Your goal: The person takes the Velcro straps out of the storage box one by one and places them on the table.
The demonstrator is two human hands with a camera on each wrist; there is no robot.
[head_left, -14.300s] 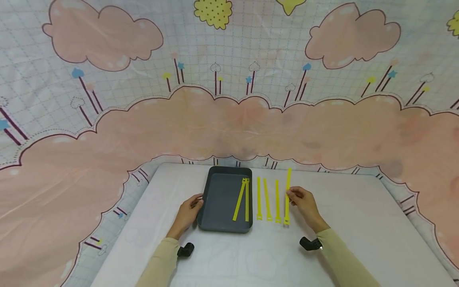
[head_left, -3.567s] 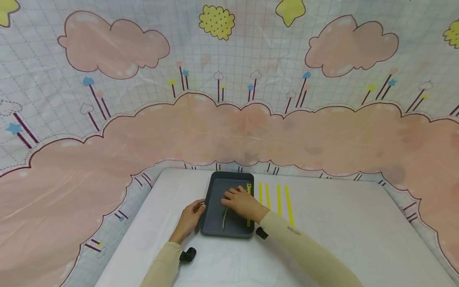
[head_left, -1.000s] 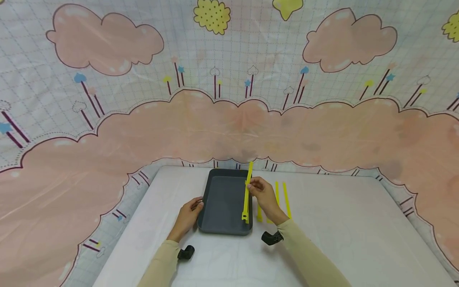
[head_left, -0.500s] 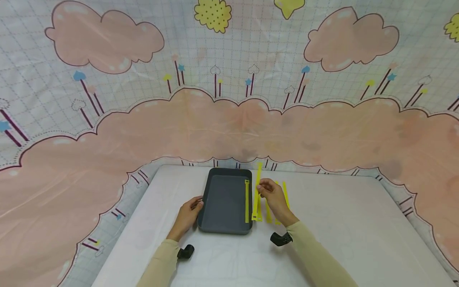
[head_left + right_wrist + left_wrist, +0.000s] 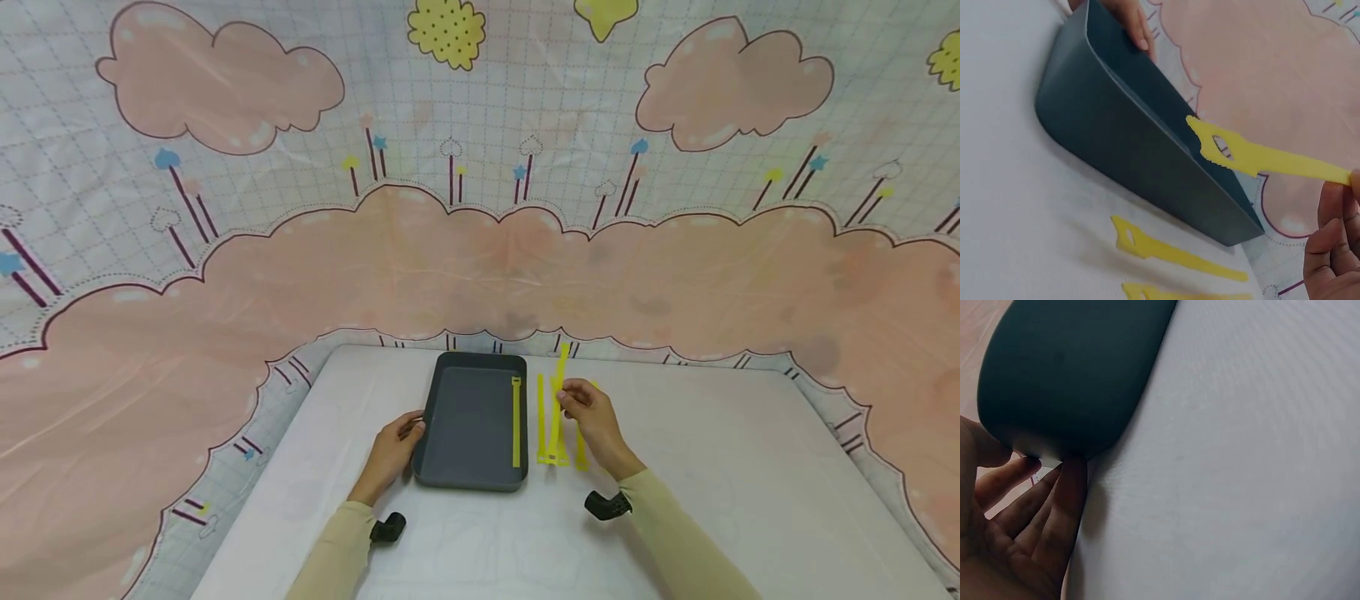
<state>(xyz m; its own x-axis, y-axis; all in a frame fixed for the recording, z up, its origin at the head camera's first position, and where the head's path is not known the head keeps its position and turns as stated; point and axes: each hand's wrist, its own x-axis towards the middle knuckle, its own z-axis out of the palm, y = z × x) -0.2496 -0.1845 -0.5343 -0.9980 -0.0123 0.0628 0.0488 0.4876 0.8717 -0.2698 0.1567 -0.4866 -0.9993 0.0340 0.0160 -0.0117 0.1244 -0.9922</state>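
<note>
My left hand holds the left edge of a dark grey tray; the left wrist view has its fingers against the tray's outer side. Between thumb and fingertips, my right hand pinches a yellow hook-and-loop cable tie near its middle, slotted head toward me. This tie is raised above other yellow ties on the table, right of the tray; its slotted head shows large in the right wrist view. One yellow tie lies inside the tray along the right wall.
Several yellow ties lie lengthwise on the white table, among them one beside the tray and one partly behind the right hand. A patterned cloth hangs behind the table.
Over the last second my right hand has carried the tie from above the tray's right side to above the ties on the table. The left hand stays at the tray.
</note>
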